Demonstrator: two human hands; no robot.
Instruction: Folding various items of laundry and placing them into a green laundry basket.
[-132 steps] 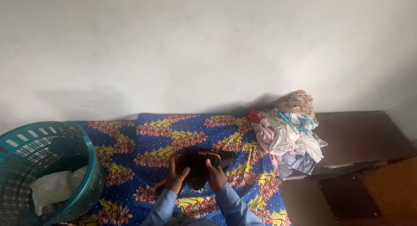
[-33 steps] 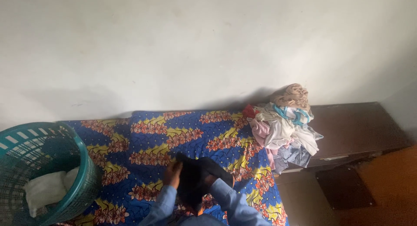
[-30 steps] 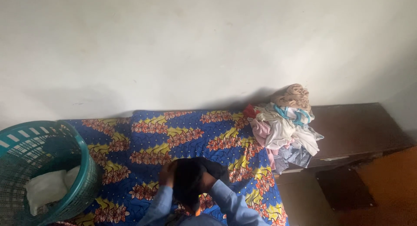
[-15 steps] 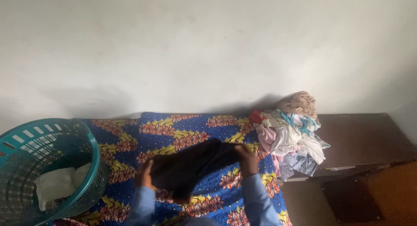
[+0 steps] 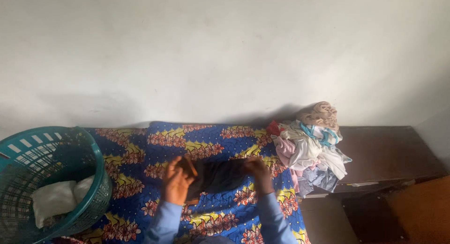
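Note:
A dark garment (image 5: 218, 176) with an orange-brown edge lies stretched flat on the patterned bed cover (image 5: 154, 150), in the lower middle of the view. My left hand (image 5: 176, 183) grips its left end, where the orange edge shows. My right hand (image 5: 257, 171) holds its right end down on the cover. Both arms wear light blue sleeves.
A teal laundry basket (image 5: 96, 178) with a white cloth (image 5: 54, 199) inside stands at the left. A pile of mixed clothes (image 5: 311, 148) lies at the bed's right end, beside a dark wooden cabinet (image 5: 389, 152). A plain white wall rises behind.
My hands have spread apart from a bunched hold, pulled the dark garment wide, and lowered it flat onto the bed cover.

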